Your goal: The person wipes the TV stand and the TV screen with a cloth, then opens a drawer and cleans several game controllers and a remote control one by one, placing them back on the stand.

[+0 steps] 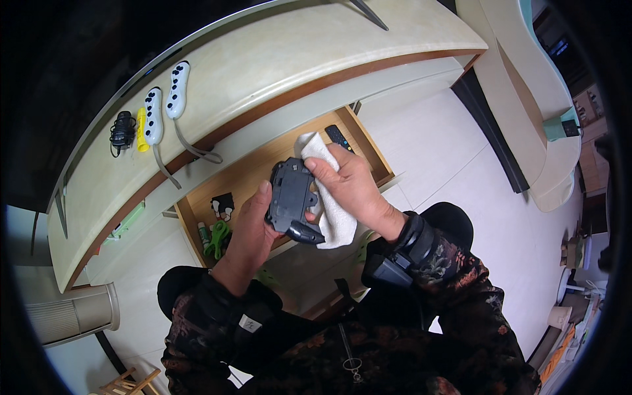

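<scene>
A black plastic game-controller-like device point(293, 195) with a rounded grip is held in my left hand point(252, 222), thumb along its left edge. My right hand point(353, 182) grips a white cloth point(338, 222), with the thumb on top near the device's upper right corner. The cloth hangs along the device's right side, and my right fingers are partly hidden behind it. Both hands are above an open wooden drawer point(261, 173). In the drawer are a black remote control point(338, 137), green-handled scissors point(217, 238), a small tube point(203, 233) and a black-and-white item point(223, 205).
On the cream cabinet top point(316, 54) lie two white handheld controllers point(153, 118) with grey straps, a yellow tube point(142, 131) and a black power adapter point(122, 132) with wound cable. A television point(89, 89) stands behind them. A ribbed beige bin-like object point(74, 316) is at lower left.
</scene>
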The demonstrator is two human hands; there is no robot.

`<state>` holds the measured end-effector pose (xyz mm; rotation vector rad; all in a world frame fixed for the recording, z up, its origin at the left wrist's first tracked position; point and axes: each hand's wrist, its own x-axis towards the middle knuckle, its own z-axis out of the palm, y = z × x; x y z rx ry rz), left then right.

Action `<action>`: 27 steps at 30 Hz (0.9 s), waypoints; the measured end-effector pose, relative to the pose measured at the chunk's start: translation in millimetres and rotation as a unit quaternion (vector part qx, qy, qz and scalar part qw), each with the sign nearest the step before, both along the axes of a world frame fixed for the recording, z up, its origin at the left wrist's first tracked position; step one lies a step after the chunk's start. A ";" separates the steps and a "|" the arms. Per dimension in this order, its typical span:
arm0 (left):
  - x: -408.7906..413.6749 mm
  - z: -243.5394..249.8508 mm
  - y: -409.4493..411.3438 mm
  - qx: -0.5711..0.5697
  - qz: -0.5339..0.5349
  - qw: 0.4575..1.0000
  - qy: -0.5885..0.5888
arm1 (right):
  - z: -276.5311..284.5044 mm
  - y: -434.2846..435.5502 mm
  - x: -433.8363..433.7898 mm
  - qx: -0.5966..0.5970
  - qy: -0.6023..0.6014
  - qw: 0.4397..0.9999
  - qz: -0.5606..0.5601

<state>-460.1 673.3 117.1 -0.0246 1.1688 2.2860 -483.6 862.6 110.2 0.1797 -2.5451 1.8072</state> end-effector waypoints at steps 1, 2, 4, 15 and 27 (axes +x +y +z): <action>1.7 -1.1 0.9 -0.042 0.006 0.999 0.018 | -0.3 0.2 -2.3 -0.010 -0.008 1.000 -0.008; 5.6 -4.2 2.8 -0.084 0.012 0.996 0.035 | -0.1 0.2 -4.4 -0.021 -0.016 1.000 -0.016; 11.0 -8.0 0.7 -0.099 -0.007 0.992 0.075 | -3.2 0.8 -5.1 -0.028 -0.004 0.999 -0.023; 3.0 4.3 -13.3 -0.125 0.041 0.990 0.047 | 17.6 16.9 -5.5 -0.277 -0.327 0.898 0.098; -5.3 -21.7 -5.0 -0.208 0.141 0.966 0.054 | 6.0 3.9 -3.1 -0.132 -0.101 0.986 0.016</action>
